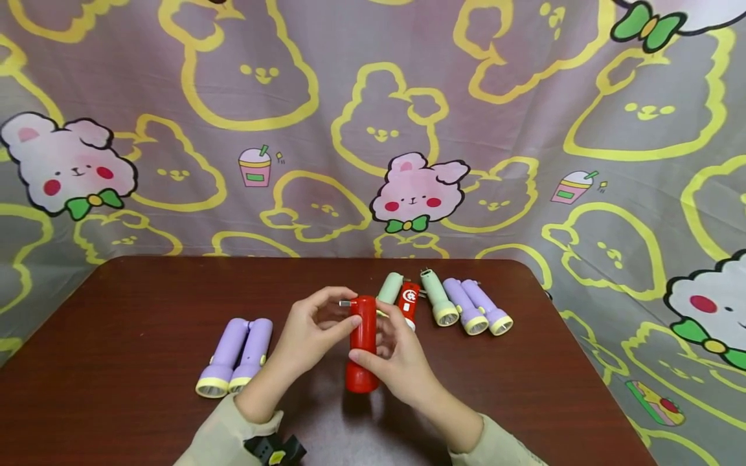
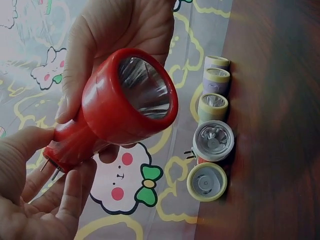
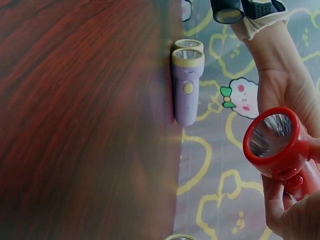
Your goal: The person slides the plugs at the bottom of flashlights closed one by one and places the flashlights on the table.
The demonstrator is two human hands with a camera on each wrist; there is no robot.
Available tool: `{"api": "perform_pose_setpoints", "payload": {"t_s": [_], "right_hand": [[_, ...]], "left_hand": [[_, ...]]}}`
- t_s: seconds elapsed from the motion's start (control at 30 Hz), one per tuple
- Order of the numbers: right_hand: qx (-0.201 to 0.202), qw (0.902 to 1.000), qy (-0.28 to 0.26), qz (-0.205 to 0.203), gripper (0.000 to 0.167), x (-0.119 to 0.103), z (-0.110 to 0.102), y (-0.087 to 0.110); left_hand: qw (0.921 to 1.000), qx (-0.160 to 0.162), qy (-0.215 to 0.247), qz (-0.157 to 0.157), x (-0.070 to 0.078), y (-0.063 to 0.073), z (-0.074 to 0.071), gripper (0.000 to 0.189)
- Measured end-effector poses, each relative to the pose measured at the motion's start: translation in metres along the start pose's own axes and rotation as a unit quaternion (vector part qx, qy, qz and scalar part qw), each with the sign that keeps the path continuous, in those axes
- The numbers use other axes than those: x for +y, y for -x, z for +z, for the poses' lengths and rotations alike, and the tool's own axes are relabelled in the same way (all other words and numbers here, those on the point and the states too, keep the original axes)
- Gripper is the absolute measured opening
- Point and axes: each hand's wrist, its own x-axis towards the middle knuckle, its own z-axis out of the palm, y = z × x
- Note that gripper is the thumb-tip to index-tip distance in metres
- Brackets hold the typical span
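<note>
Both hands hold a red flashlight up over the middle of the table, lens end downward. Metal plug prongs stick out sideways near its tail. The left hand pinches the tail end by the prongs, thumb on the body. The right hand grips from the other side, its thumb across the body just above the wide head. In the left wrist view, the shiny reflector inside the flashlight's red rim faces the camera. The right wrist view shows the red head with the fingers behind it.
Two purple flashlights lie side by side at left on the dark red-brown table. At back right, a row holds green flashlights, a red one with a white emblem and purple ones. A patterned cloth hangs behind.
</note>
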Motion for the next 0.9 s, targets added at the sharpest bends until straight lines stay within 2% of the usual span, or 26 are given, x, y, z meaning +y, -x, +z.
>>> {"api": "perform_pose_setpoints", "payload": {"t_s": [0.13, 0.37, 0.9], "right_hand": [[-0.006, 1.0, 0.002, -0.003, 0.072, 0.0001, 0.0009, -0.0005], [-0.014, 0.9998, -0.001, -0.014, 0.072, -0.0003, 0.0015, -0.0008], [-0.019, 0.9998, -0.005, 0.003, 0.07, -0.0023, 0.006, 0.0003]], "left_hand": [[0.9999, -0.011, 0.002, -0.005, -0.0003, -0.0002, -0.0015, 0.034], [0.9994, -0.032, 0.01, 0.01, 0.0001, -0.0003, -0.0052, 0.033], [0.9971, -0.067, 0.014, 0.033, -0.0053, -0.0009, -0.0099, 0.034]]}}
